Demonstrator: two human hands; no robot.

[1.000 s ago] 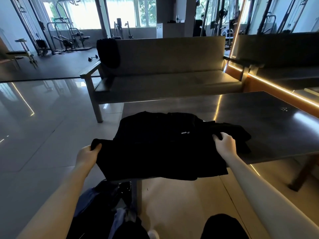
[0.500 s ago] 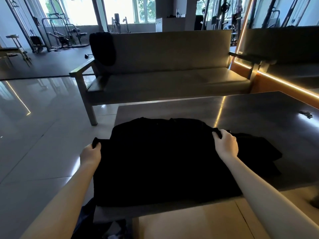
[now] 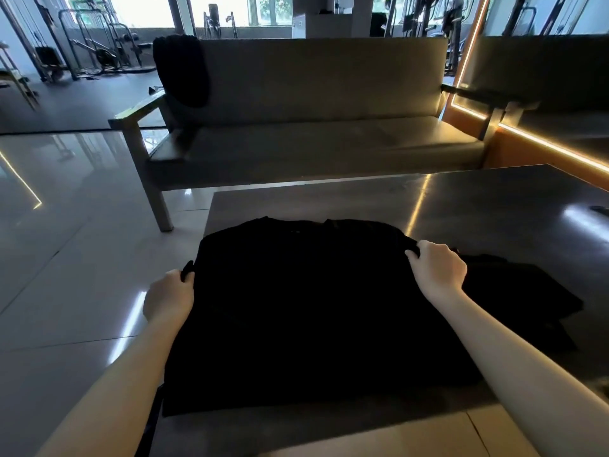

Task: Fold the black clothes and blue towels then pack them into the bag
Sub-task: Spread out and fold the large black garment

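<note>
Black garment [image 3: 313, 308] lies spread on the surface [image 3: 478, 206]; left hand [image 3: 168, 296] and right hand [image 3: 440, 273] pinch its side edges in their fingers, apparently ready for a first fold inward.

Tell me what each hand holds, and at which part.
Both hold the black garment on the table: the left hand grips its left edge, the right hand a fold at its right side.

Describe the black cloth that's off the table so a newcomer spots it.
Find the grey sofa beyond the table. At its left end a black cloth hangs over the backrest. Unlike the black garment flat on the table, no hand touches it.
</note>
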